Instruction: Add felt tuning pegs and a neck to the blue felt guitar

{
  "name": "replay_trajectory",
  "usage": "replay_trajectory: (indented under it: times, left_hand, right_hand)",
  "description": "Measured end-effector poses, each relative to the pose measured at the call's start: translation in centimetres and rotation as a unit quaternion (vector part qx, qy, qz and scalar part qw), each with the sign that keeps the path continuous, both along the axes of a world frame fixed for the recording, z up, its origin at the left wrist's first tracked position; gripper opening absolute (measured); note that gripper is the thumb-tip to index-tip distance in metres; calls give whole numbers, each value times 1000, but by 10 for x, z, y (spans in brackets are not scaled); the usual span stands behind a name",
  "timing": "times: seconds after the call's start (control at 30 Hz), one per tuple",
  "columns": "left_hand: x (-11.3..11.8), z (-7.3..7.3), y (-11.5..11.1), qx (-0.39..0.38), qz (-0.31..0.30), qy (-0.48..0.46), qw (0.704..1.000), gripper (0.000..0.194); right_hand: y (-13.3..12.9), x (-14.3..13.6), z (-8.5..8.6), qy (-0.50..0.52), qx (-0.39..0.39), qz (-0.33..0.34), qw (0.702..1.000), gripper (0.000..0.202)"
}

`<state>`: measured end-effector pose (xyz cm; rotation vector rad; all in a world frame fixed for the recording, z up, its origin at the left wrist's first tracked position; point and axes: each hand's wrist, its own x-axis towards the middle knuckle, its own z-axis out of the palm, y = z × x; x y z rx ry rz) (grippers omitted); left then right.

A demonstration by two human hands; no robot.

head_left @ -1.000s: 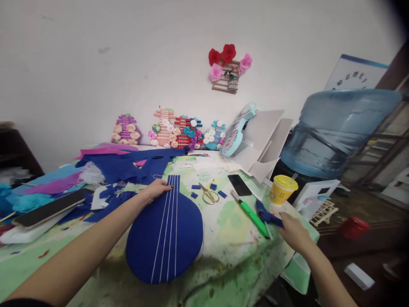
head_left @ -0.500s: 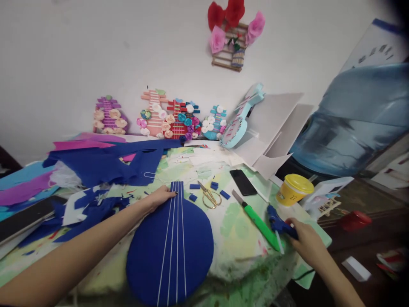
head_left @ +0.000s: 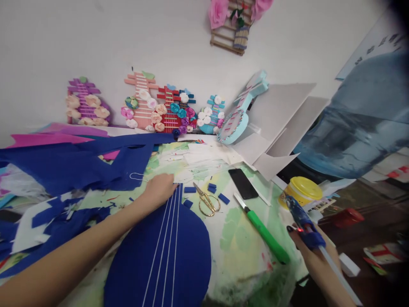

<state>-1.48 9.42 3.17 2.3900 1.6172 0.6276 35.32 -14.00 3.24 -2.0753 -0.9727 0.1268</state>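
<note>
My left hand [head_left: 161,187] is closed at the top of the narrow neck of a blue lute-shaped craft board [head_left: 179,251], its fingertips at the neck's edge. Four pale strings run lengthwise down the board, whose lower end leaves the picture. On the right, my right hand [head_left: 315,256] grips a blue hot glue gun [head_left: 302,217] above the table's edge; a small red light glows on it and a white glue stick [head_left: 335,268] sticks out of its back. Between the hands lie gold-handled scissors [head_left: 207,202], small blue blocks [head_left: 223,198] and a green-handled utility knife [head_left: 268,236].
A black phone [head_left: 243,183] lies beyond the knife, near a yellow-lidded tub [head_left: 302,192]. Blue fabric [head_left: 79,160] and scraps [head_left: 57,226] cover the left side. Decorated lute models [head_left: 169,108] lean along the wall. A large water bottle [head_left: 361,119] stands at right.
My right hand has picked the glue gun up off the table and raised it, nozzle pointing away. My left hand has shifted to the very top of the neck. The view has tilted down.
</note>
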Motion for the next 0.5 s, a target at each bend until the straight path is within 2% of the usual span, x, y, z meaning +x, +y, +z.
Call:
replay_trajectory:
  times: [0.03, 0.1, 0.13, 0.2, 0.3, 0.4, 0.5]
  left_hand:
    - [13, 2, 3, 28, -50, 6, 998, 21]
    - [45, 3, 9, 38, -192, 0, 981, 19]
    - [62, 1, 12, 30, -225, -2, 974, 17]
    - [93, -4, 18, 16, -255, -3, 967, 19]
    - [121, -15, 26, -11, -285, -5, 958, 19]
    - [128, -23, 28, -30, -290, -29, 956, 21]
    - [122, -22, 27, -43, -269, -76, 959, 22]
  right_hand:
    - [8, -6, 1, 23, 19, 9, 1000, 44]
    - [24, -21, 4, 83, 76, 48, 992, 39]
    - [33, -30, 6, 123, 123, 80, 981, 35]
    - [47, -49, 13, 201, 208, 141, 947, 27]
    - [61, -77, 26, 283, 262, 194, 902, 24]
    - [65, -95, 37, 332, 275, 237, 870, 22]
    - [66, -102, 46, 343, 277, 262, 858, 21]
